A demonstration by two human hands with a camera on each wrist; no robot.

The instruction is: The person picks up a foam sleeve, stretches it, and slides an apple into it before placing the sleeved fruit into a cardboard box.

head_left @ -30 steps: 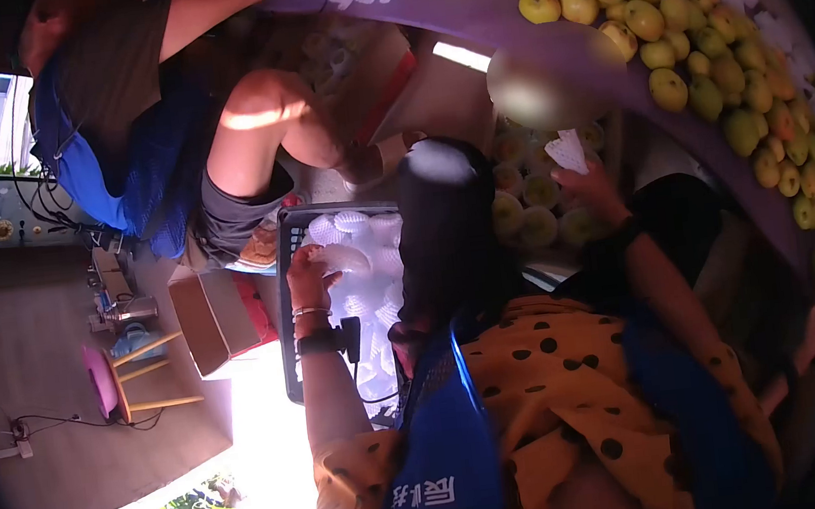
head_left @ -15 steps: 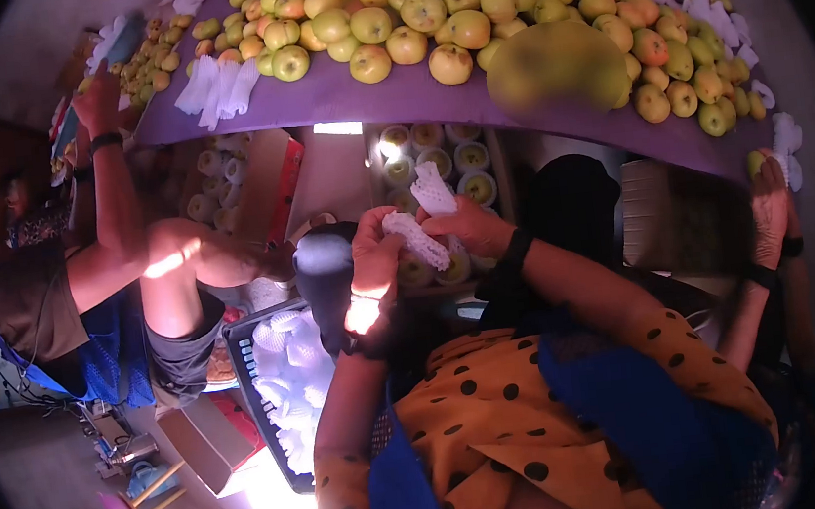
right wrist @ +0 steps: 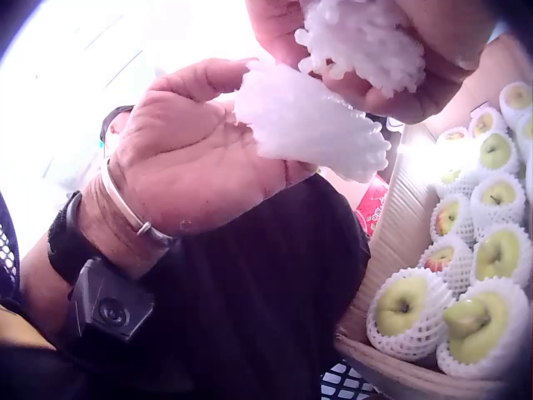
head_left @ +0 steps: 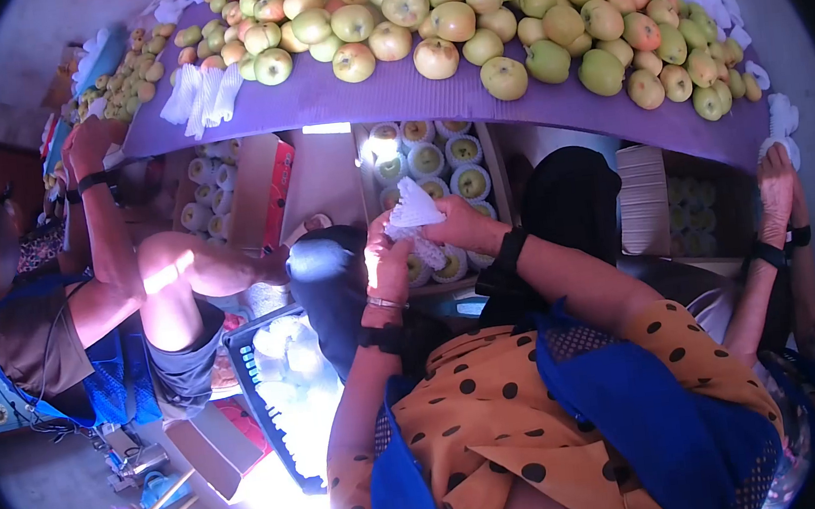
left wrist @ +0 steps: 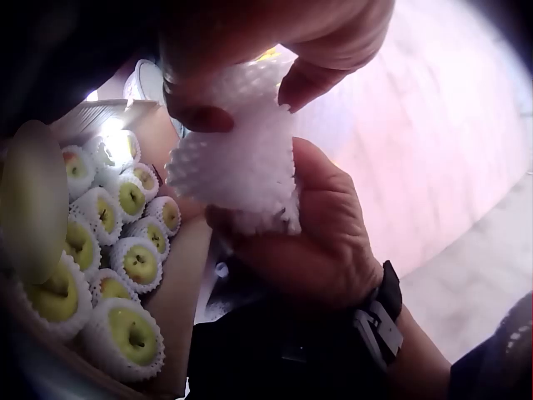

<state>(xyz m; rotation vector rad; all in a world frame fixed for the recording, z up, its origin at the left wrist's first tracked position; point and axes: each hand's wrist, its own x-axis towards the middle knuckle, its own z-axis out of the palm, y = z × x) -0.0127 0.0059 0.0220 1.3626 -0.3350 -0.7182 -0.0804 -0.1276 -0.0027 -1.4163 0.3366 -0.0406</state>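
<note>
Presently left hand [right wrist: 179, 158] pinches foam net sleeve [right wrist: 308, 125], long axis running outward from palm; right hand [left wrist: 304, 258] grips bunched foam net [right wrist: 371, 50] just beside it, possibly touching.

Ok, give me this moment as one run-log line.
left hand: holds white foam net | right hand: holds another foam net | cardboard box: net-wrapped apples inside | purple surface: loose apples on top
</note>
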